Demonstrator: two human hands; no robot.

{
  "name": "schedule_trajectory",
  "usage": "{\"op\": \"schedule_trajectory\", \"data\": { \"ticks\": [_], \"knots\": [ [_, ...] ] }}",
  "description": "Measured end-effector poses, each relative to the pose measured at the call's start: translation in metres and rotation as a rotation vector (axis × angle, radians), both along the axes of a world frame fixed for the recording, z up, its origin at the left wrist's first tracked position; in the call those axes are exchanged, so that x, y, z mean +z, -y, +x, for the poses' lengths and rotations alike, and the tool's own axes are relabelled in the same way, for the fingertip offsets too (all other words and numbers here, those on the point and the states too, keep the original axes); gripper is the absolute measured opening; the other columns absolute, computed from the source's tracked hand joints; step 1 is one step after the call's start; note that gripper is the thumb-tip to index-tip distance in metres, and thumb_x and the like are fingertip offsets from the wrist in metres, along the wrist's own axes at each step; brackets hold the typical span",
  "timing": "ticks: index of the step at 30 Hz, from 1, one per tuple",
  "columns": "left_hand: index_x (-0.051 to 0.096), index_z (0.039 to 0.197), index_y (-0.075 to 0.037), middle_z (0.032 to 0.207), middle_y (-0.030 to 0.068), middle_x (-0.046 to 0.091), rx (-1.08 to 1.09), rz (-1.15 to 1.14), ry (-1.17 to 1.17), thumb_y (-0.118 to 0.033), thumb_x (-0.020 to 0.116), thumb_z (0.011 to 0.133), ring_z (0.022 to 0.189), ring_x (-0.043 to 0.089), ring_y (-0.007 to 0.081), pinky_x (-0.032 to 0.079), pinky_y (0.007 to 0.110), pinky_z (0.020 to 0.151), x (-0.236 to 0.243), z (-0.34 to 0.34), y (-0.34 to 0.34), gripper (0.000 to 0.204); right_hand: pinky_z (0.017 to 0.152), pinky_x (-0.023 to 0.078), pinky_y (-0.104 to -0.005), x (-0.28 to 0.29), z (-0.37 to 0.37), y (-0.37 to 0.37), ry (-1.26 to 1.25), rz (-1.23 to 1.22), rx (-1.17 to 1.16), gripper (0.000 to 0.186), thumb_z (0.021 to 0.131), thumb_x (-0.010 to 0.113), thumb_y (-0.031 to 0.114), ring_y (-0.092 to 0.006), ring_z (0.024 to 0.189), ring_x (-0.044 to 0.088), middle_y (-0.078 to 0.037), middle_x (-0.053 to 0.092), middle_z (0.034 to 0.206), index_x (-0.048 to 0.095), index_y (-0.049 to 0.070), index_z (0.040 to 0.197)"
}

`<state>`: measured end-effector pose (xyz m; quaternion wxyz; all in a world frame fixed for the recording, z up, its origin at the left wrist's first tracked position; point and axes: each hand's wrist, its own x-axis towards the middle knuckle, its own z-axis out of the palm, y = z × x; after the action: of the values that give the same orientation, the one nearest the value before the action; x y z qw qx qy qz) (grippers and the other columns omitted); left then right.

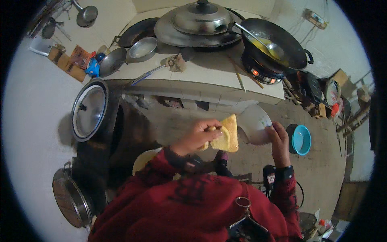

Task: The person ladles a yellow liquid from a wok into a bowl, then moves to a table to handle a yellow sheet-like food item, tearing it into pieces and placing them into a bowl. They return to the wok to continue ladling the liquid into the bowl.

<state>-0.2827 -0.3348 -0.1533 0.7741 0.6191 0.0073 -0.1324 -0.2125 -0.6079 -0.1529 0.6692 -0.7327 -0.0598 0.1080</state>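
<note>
My left hand (194, 137) is closed on yellowish bread slices (229, 135), held in front of my body. One slice stands out past the fingertips, with another piece folded or overlapping at the fingers. To its right, my right hand (279, 142) grips the edge of a white bowl (258, 126), which is tilted; its inside is hard to make out. Bread and bowl are close together in the air. Beyond them on the counter, a black wok (296, 45) holds yellow liquid and a metal ladle (275, 50).
The wok sits on an electric cooker (262, 73) with lit buttons. Chopsticks (238, 74) lie near the edge of the tiled counter (203, 72). A large lidded pot (201, 24), a metal bowl (143, 49) and pans stand behind. A blue basin (301, 140) is on the floor, right.
</note>
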Motion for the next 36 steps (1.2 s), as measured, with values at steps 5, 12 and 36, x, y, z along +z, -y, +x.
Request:
{"op": "schedule_trajectory", "data": {
  "ticks": [5,12,36],
  "knots": [
    [0.057,0.097,-0.002,0.080,-0.0041,0.051,0.138,0.223,0.006,-0.015,0.060,0.083,0.070,0.046,0.0035,0.039,0.020,0.062,0.019,0.029,0.006,0.019,0.071,0.042,-0.0234,-0.008,0.075,-0.013,0.049,-0.002,0.170,0.019,0.089,0.051,0.013,-0.0092,0.077,0.051,-0.001,0.058,0.084,0.057,-0.001,0.100],
    [0.058,0.095,-0.003,0.077,-0.0027,0.052,0.198,0.288,-0.133,-0.011,0.058,0.083,0.067,0.048,0.0042,0.039,0.020,0.056,0.020,0.063,0.001,0.014,0.066,0.043,-0.0254,-0.023,0.154,-0.056,0.165,0.024,0.332,0.016,0.088,0.052,0.011,-0.0112,0.073,0.052,-0.005,0.058,0.079,0.057,-0.002,0.096],
    [0.059,0.095,-0.001,0.080,-0.0029,0.054,0.176,0.154,-0.067,-0.013,0.061,0.080,0.070,0.048,0.0035,0.039,0.019,0.063,0.001,0.177,-0.151,0.020,0.067,0.048,-0.0391,-0.062,0.241,-0.201,0.466,-0.396,0.302,0.019,0.082,0.054,0.007,-0.0370,0.079,0.060,-0.020,0.061,0.082,0.058,0.004,0.101]
  ]
}}
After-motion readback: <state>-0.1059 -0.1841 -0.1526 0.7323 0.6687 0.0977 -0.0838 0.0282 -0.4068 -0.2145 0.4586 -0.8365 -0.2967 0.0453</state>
